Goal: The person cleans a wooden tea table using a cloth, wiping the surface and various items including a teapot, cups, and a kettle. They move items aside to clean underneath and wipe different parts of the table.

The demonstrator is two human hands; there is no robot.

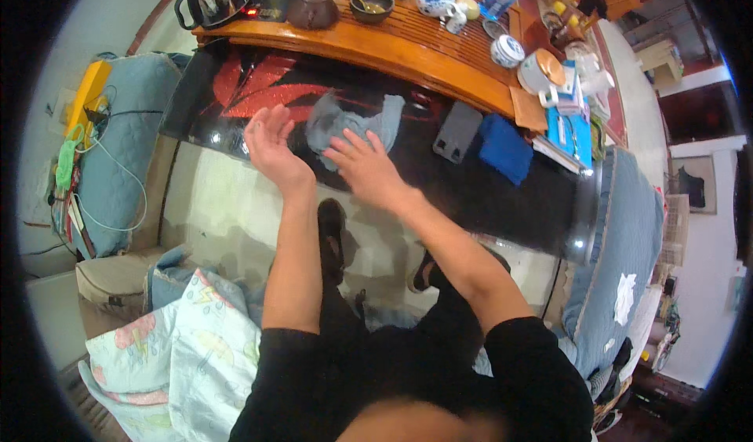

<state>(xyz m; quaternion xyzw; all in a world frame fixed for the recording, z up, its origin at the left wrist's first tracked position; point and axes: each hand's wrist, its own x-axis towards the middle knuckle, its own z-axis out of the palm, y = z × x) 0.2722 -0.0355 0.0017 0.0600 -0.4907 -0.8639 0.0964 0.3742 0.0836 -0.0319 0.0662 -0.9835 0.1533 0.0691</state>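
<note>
A crumpled grey-blue cloth [386, 121] lies on the glossy black tabletop [506, 206] near its front edge. My right hand [367, 168] is over the cloth's near side, palm down with fingers spread; whether it presses on the cloth cannot be told. To the left of the cloth, my left hand [276, 148] is raised near the table's edge, palm turned up and fingers a little bent, holding nothing. Right of the cloth lie a dark grey phone or phone case [457, 131] and a folded dark blue cloth [506, 148].
Behind the black top stands a wooden tea tray [376, 48] with a dark teapot [312, 11], a dark bowl [372, 6] and blue-and-white porcelain. A shiny kettle [215, 1] is at its left end. Books [567, 139] and a lidded mug [538, 70] stand on the right. Padded sofa arms flank the table.
</note>
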